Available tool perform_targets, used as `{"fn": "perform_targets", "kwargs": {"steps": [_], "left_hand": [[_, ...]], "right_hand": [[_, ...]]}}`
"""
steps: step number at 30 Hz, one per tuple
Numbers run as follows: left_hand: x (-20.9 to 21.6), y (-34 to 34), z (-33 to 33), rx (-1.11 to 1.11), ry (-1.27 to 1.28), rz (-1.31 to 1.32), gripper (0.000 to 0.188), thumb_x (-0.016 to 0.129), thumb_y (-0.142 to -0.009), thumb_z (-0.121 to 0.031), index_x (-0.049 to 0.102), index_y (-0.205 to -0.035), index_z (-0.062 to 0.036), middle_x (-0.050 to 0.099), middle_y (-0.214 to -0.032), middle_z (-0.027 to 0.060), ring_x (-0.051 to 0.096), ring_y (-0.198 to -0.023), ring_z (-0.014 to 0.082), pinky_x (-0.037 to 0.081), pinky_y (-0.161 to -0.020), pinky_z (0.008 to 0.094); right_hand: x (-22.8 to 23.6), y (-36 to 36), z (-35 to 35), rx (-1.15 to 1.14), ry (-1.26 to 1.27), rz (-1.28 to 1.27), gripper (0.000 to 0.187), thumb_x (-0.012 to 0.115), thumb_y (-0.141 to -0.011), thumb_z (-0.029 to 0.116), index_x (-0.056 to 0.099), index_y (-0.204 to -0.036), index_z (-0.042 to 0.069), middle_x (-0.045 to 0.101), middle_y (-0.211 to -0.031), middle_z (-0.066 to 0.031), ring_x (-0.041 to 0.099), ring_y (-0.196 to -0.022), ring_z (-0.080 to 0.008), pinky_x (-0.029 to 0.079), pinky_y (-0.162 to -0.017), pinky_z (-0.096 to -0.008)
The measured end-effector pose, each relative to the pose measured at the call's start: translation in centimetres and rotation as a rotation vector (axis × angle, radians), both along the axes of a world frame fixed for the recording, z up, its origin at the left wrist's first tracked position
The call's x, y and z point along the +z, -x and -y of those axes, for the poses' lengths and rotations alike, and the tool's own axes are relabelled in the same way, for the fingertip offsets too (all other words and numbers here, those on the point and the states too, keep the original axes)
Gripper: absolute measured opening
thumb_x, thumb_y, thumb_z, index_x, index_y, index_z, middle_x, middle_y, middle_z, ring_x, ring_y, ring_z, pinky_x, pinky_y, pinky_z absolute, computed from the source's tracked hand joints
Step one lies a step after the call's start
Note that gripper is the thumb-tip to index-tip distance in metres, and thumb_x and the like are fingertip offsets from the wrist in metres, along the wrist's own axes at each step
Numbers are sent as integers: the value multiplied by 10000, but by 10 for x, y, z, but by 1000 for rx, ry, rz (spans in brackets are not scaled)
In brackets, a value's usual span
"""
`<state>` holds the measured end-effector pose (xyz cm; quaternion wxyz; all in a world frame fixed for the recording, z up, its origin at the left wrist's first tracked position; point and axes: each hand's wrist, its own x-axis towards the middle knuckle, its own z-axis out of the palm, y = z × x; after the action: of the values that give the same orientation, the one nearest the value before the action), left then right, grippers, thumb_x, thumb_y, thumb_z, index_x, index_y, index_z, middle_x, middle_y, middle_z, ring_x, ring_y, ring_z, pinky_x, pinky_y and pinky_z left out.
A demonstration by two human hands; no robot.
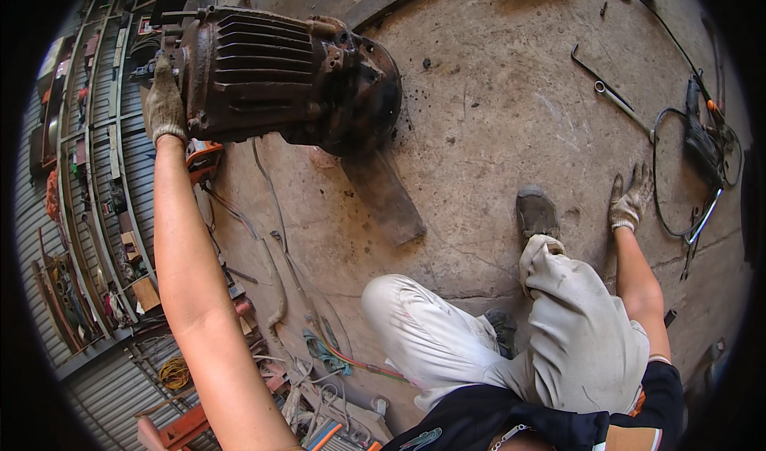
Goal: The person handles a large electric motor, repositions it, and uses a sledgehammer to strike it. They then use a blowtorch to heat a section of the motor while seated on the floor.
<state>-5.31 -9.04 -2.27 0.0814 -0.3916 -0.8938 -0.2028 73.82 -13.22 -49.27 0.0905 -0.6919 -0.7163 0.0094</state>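
Observation:
My left hand (pixel 165 104), in a worn knit glove, rests against the left end of a big rusty electric motor (pixel 279 80) with cooling fins that lies on the concrete floor. The arm is stretched out long. My right hand (pixel 630 200), also gloved, is pressed flat on the floor with fingers spread, holding nothing. It lies just left of a looped black cable (pixel 658 172) and near a power drill (pixel 702 144). I am crouched, my pale trousers and one grey shoe (pixel 536 212) in the middle.
A flat wooden wedge (pixel 387 196) lies under the motor's front. A spanner (pixel 622 104) and a bent metal rod (pixel 586 64) lie at the upper right. Shelving with parts lines the left wall (pixel 88 172). Loose wires and clutter (pixel 319 355) sit at the lower left.

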Motion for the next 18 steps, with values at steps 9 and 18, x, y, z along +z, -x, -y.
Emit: {"fn": "perform_targets", "kwargs": {"steps": [9,18], "left_hand": [[9,-28,-3,183,127,-272,1037,274,-838,-917,744,-1141,-44,705,-1140,267,627,-1117,432,430,-986,472],[11,-42,-1,251,188,-361,1050,221,-833,-934,771,-1124,-89,712,-1162,236,616,-1175,444,440,-1005,488]], "right_hand": [[1,-1,0,7,23,2,678,515,-1017,465,366,-1568,98,294,-1653,-128,256,-1523,-355,177,-1261,-480],[4,1,0,-4,36,7,675,514,-1018,473,376,-1566,104,311,-1647,-124,265,-1521,-350,176,-1261,-478]]}}
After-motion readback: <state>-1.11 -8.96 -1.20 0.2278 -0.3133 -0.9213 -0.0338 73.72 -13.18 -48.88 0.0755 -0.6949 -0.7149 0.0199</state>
